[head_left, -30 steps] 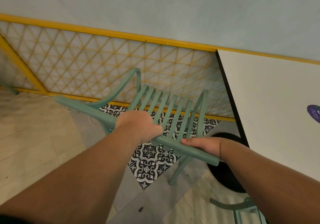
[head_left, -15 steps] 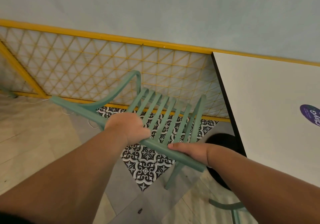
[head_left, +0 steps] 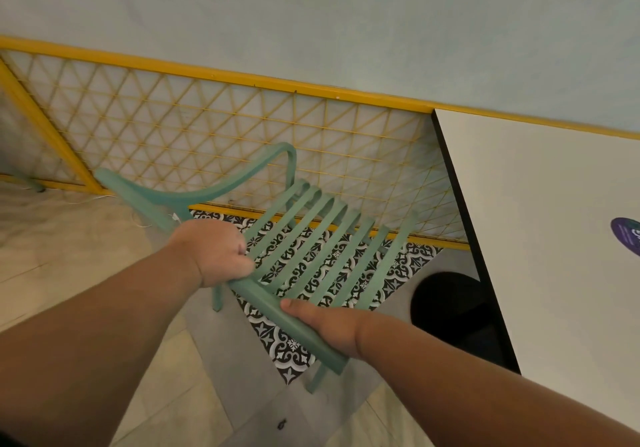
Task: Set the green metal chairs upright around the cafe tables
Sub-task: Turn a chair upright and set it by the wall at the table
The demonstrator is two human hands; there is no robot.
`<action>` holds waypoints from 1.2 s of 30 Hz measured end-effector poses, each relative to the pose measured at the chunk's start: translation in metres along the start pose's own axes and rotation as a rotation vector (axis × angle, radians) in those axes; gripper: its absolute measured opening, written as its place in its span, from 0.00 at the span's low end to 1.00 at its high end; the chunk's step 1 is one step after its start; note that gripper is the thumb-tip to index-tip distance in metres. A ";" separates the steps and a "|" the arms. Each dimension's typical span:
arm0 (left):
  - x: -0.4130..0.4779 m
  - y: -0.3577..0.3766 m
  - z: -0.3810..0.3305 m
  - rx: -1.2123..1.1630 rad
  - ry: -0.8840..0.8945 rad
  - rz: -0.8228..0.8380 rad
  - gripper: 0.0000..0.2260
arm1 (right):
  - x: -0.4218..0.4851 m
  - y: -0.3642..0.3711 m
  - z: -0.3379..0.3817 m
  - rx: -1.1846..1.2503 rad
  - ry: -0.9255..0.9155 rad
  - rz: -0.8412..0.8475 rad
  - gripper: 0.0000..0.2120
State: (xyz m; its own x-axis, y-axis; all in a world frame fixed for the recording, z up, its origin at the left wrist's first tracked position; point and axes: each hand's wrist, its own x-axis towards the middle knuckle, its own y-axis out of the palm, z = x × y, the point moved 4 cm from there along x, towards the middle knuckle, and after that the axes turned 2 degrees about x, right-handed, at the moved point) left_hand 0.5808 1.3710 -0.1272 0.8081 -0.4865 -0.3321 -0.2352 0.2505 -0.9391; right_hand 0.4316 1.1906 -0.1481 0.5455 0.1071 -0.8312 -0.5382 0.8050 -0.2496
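Green slatted chair [head_left: 263, 299] shifted left, gripped by left hand [head_left: 214, 252], right hand [head_left: 325, 325]

The chair [head_left: 266, 303] under my fingers [head_left: 239, 260] looks like painted metal, a smooth matt green (no shine on the slats). The desk [head_left: 540, 239] top is smooth matt white, the patterned floor tiles [head_left: 287, 346] look smooth, and the lattice [head_left: 207, 128] is yellow-painted wire.
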 end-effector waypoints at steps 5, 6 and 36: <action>-0.005 0.000 0.019 -0.002 -0.051 0.030 0.15 | 0.031 0.023 0.003 0.068 0.008 -0.035 0.66; -0.006 -0.001 0.019 0.005 -0.062 0.029 0.15 | 0.032 0.023 0.003 0.075 -0.002 -0.041 0.65; -0.062 0.011 -0.067 -1.126 -0.998 -0.548 0.31 | 0.093 -0.003 -0.049 0.028 -0.110 -0.193 0.29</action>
State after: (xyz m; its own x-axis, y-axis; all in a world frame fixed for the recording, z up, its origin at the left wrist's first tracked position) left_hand 0.4918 1.3474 -0.1233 0.8318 0.5232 -0.1854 0.2934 -0.6979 -0.6533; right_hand 0.4528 1.1694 -0.2493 0.7042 0.0115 -0.7099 -0.4000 0.8325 -0.3833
